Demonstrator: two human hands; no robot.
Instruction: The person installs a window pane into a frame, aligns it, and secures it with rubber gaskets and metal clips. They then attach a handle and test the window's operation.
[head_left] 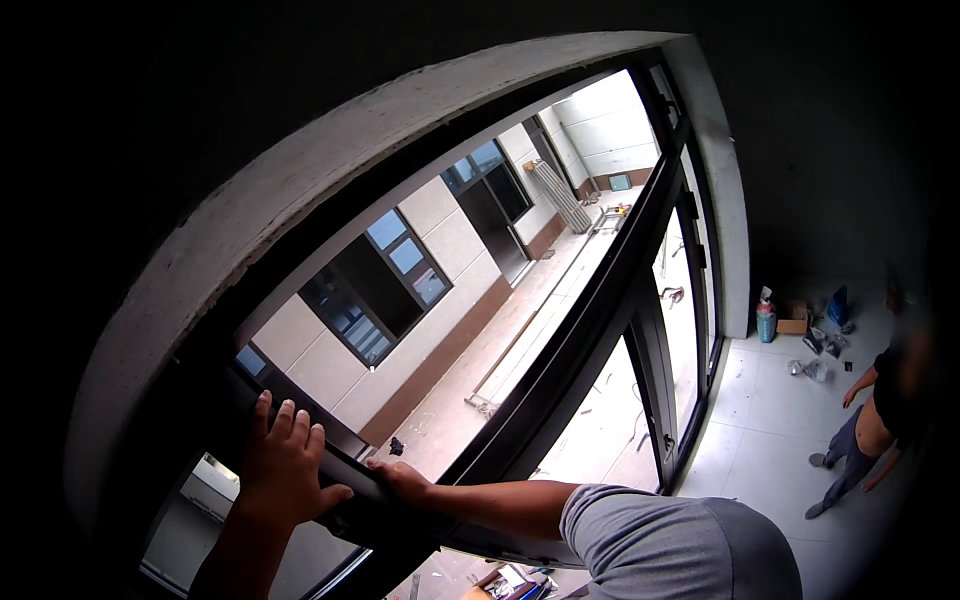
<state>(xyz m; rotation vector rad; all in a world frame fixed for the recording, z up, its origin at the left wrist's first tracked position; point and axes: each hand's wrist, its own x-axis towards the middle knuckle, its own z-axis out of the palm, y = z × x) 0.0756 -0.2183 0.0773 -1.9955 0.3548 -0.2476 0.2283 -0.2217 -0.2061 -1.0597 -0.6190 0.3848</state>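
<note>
A large dark window frame (pixel 560 400) runs diagonally across the view, set in a pale wall opening. My left hand (pixel 283 465) lies against the dark upright bar (pixel 330 455) at its near left end, palm toward the bar, fingers spread and thumb out to the side. Just to the right, my right hand (pixel 402 483) rests on the same bar, its fingers bent over the edge and partly hidden. The right arm, in a grey sleeve, reaches in from the lower right, along the frame's lower rail.
Below the frame's rail is a dark glazed door (pixel 655 400). A person (pixel 865 430) stands on the tiled floor at right, near a blue bottle (pixel 765 318) and cardboard box (pixel 793 318). A courtyard with a pale building (pixel 470 240) lies outside. Tools fill a box (pixel 505 582) below.
</note>
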